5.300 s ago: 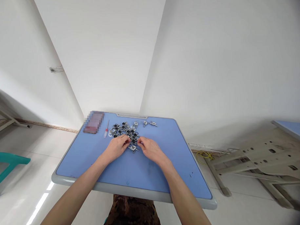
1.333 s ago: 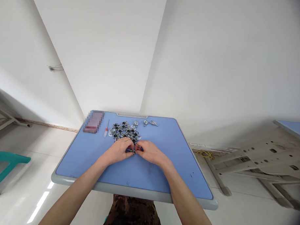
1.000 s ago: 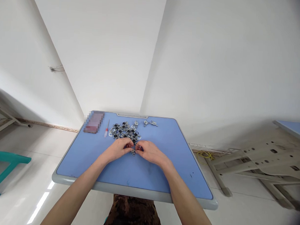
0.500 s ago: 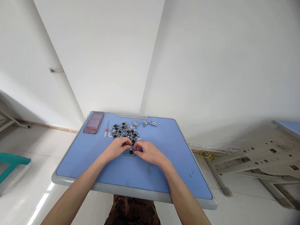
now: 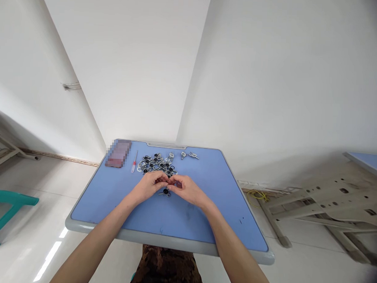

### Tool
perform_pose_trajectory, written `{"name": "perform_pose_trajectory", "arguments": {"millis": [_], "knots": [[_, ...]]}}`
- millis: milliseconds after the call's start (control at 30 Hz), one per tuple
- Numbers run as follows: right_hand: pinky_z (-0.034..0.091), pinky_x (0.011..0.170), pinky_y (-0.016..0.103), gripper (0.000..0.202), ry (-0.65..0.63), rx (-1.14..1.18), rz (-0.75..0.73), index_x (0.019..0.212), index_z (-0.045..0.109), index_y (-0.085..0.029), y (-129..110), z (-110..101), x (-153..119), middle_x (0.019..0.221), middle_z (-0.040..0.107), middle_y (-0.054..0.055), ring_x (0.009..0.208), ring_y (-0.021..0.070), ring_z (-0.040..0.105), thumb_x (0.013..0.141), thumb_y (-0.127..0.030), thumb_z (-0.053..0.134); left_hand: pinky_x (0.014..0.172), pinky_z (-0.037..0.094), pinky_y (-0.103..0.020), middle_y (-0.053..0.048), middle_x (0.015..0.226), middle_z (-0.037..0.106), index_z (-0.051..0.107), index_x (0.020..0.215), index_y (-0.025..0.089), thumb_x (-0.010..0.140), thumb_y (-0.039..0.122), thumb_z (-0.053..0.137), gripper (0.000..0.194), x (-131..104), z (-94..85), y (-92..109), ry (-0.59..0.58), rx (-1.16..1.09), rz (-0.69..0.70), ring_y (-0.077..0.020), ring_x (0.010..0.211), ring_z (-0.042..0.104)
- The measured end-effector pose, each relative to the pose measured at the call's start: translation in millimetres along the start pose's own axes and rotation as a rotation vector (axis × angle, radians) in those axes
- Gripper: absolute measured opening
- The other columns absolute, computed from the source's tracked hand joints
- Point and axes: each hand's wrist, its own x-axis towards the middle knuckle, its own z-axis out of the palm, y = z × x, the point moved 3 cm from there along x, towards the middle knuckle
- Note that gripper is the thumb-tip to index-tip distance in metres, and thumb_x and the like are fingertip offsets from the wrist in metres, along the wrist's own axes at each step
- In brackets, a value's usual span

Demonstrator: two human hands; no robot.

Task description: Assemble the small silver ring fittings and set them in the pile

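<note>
My left hand and my right hand meet fingertip to fingertip over the middle of the blue table. Their fingers are pinched together, and whatever sits between them is too small to make out. Just below the fingertips a small metal part with a black centre lies on the table. Right behind my hands is a pile of several similar metal parts.
A small red-handled screwdriver lies left of the pile, and a blurred flat dark object rests at the back left corner. Two loose metal parts sit at the back edge. A teal chair stands at the left; an overturned desk lies at the right.
The metal part that both hands held between them a second ago now lies on the table below them. My fingertips have come together just above it.
</note>
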Motion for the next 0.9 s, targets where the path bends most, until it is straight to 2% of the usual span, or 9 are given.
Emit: {"name": "perform_pose_trajectory", "arguments": {"millis": [100,233,400,467,600,767,900], "knots": [[0.034,0.054,0.022,0.013,-0.032,0.02,0.042,0.07,0.057,-0.016,5,5,3,0.065,0.053,-0.002,0.059,0.01,0.044,0.077,-0.027,0.054,0.063,0.042,-0.021,0.002,0.077,0.063,0.061,0.082,0.019,0.081,0.016,0.053,0.008,-1,4.3,0,-0.017,-0.008,0.002,-0.0108,0.069,0.055],[0.032,0.051,0.022,0.017,-0.011,-0.08,0.086,0.063,0.052,-0.017,7,7,5,0.058,0.048,-0.003,0.055,0.0097,0.041,0.076,-0.027,0.053,0.065,0.042,-0.022,0.002,0.077,0.061,0.059,0.078,0.018,0.082,0.014,0.051,0.009,0,8.8,0,-0.016,0.052,0.02,-0.0115,0.073,0.056],[0.036,0.057,0.023,0.01,0.015,-0.068,0.051,0.072,0.056,-0.018,0,3,2,0.068,0.056,-0.002,0.061,0.0107,0.047,0.077,-0.026,0.053,0.063,0.04,-0.021,0.002,0.073,0.059,0.059,0.078,0.018,0.081,0.013,0.052,0.009,2,1.6,-6,0.142,0.105,0.011,-0.0109,0.069,0.053],[0.036,0.058,0.023,0.009,0.004,-0.076,0.056,0.073,0.057,-0.019,-1,1,1,0.068,0.056,-0.001,0.061,0.0109,0.047,0.076,-0.026,0.054,0.061,0.04,-0.021,0.002,0.071,0.058,0.059,0.078,0.018,0.081,0.014,0.053,0.008,2,-1.1,-9,0.168,0.096,-0.008,-0.0104,0.066,0.053],[0.035,0.055,0.023,0.008,-0.023,-0.125,0.051,0.077,0.059,-0.019,-2,3,-1,0.067,0.054,-0.002,0.06,0.0111,0.047,0.074,-0.027,0.058,0.061,0.04,-0.021,0.002,0.071,0.059,0.06,0.079,0.018,0.081,0.013,0.049,0.012,3,-1.5,-12,0.107,0.093,-0.007,-0.0104,0.065,0.053],[0.033,0.054,0.024,0.006,-0.055,-0.192,0.001,0.071,0.06,-0.019,-4,9,-1,0.064,0.054,-0.002,0.057,0.0108,0.046,0.074,-0.022,0.055,0.066,0.042,-0.023,0.0,0.08,0.062,0.06,0.085,0.018,0.081,0.008,0.045,0.019,2,-1.7,-10,0.069,0.151,0.015,-0.012,0.072,0.055],[0.036,0.057,0.024,0.012,0.021,-0.084,-0.003,0.073,0.06,-0.018,-4,-1,-1,0.067,0.056,0.0,0.06,0.0112,0.047,0.076,-0.025,0.051,0.07,0.044,-0.025,-0.001,0.083,0.063,0.06,0.088,0.019,0.08,0.007,0.044,0.021,1,-0.8,-10,0.048,0.193,0.02,-0.0134,0.077,0.058]]}}
